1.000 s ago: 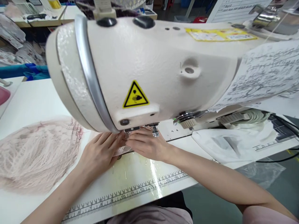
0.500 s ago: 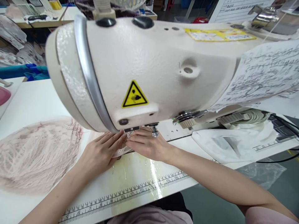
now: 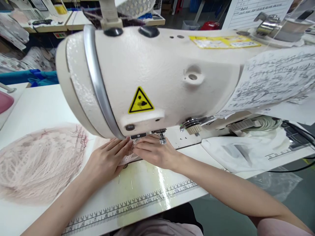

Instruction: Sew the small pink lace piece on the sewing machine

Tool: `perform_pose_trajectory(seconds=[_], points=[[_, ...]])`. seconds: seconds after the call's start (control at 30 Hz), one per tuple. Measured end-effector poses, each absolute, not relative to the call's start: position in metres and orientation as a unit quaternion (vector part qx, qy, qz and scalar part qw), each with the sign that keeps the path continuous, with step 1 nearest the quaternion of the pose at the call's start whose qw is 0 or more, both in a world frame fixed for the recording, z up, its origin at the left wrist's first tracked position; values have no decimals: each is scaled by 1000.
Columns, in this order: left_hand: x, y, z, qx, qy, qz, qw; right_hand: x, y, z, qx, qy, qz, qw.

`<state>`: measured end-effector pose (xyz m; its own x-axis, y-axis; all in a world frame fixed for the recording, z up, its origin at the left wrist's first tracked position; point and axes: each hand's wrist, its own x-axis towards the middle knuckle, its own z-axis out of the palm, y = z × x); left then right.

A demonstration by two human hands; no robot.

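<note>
Seemingly guiding lace for stitching, my left grip lay flat, right grip curled, pinch hidden; even feeding seemed due.

With left hand palm down, fingers close together, angled toward right hand. With right hand turned inward, fingers curved, tips just beside left fingertips. Bare along left forearm, slanting back and outward from its hand; bare along right forearm, back and rightward.
</note>
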<state>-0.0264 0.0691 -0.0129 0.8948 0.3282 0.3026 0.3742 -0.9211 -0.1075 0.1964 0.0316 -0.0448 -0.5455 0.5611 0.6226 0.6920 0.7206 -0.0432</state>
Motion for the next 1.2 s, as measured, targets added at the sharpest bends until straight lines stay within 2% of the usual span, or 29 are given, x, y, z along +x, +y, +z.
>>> perform_pose_trajectory(seconds=[0.53,0.9,1.2], points=[[-21,63,-22,-960,-212,-160,83,202,29,-34,-408,-847,-172,294],[-16,58,-21,-957,-227,-143,110,207,32,-33,-428,-856,-120,263],[-11,57,-20,-952,-235,-146,131,210,26,-25,-474,-852,-136,177]])
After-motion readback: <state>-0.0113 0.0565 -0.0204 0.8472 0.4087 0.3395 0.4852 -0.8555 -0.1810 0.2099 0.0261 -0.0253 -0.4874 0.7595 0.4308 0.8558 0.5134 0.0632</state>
